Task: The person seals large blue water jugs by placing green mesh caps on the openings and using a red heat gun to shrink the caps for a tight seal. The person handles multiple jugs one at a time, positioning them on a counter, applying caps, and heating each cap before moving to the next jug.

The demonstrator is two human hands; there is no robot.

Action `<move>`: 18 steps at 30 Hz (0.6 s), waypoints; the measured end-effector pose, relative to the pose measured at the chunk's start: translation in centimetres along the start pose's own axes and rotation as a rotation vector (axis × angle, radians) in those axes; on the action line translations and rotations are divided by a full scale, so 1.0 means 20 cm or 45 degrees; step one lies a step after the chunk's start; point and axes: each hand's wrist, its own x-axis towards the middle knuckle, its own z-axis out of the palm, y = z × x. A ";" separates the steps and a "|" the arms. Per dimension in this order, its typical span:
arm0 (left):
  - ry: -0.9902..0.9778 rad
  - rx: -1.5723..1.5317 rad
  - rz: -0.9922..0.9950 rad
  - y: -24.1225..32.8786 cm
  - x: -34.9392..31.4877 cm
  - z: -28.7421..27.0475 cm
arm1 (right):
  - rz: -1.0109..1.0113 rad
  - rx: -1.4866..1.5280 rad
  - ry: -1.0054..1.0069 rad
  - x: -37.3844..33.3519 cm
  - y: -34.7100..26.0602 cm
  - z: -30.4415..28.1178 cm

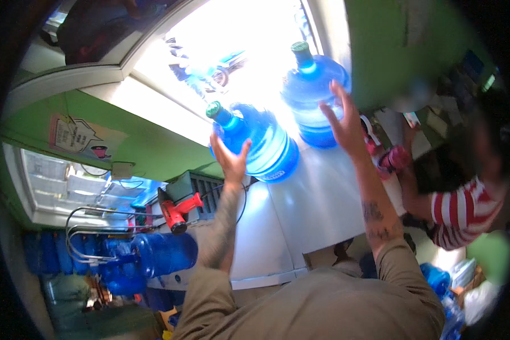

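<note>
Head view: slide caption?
Left hand at one green-capped blue jug, right hand at another, by a bright opening.

Looks like a water-bottle shop: capped blue jugs (266, 141) on the pale counter (311, 209), more blue bottles (164, 255) and a heat gun (177, 220) at its left end

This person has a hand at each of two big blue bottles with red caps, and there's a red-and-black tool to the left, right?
Not quite: the head view shows a green cap on the left bottle and another on the right bottle, not red. The left hand, right hand and red-and-black tool are as you say.
</note>
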 end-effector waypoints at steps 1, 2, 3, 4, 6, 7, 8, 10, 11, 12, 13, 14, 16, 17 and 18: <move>0.170 -0.178 -0.263 0.06 -0.14 0.02 | -0.062 -0.086 0.055 0.24 0.05 0.08; 0.208 -0.148 -0.530 0.09 -0.27 0.04 | -0.081 -0.163 0.050 0.42 0.11 0.16; 0.201 -0.123 -0.774 0.13 -0.38 0.09 | 0.003 -0.279 -0.004 0.54 0.17 0.24; 0.091 -0.335 -0.821 0.15 -0.45 0.18 | -0.098 -0.288 -0.020 0.60 0.23 0.30; 0.101 -0.588 -0.903 0.18 -0.51 0.37 | -0.076 -0.357 -0.038 0.64 0.35 0.39; 0.250 -0.599 -0.866 0.18 -0.47 0.49 | -0.053 -0.416 -0.007 0.64 0.40 0.42; 0.353 -0.542 -0.849 0.20 -0.46 0.54 | -0.037 -0.475 0.034 0.62 0.43 0.44; 0.375 -0.426 -0.877 0.25 -0.41 0.63 | -0.032 -0.518 0.025 0.58 0.47 0.46; 0.365 -0.363 -0.887 0.27 -0.37 0.65 | -0.125 -0.527 0.069 0.57 0.46 0.46; 0.431 -0.300 -0.859 0.27 -0.33 0.68 | -0.127 -0.555 0.066 0.57 0.45 0.45; 0.411 -0.301 -0.910 0.27 -0.29 0.70 | -0.010 -0.552 0.017 0.58 0.44 0.45; 0.458 -0.302 -0.920 0.26 -0.27 0.72 | 0.013 -0.536 0.002 0.60 0.43 0.45; 0.398 -0.320 -1.147 0.21 -0.22 0.78 | 0.061 -0.493 -0.014 0.62 0.41 0.44; 0.459 -0.318 -1.035 0.18 -0.20 0.82 | -0.031 -0.518 0.005 0.63 0.42 0.45; 0.469 -0.326 -1.022 0.14 -0.19 0.87 | -0.053 -0.527 0.013 0.63 0.43 0.45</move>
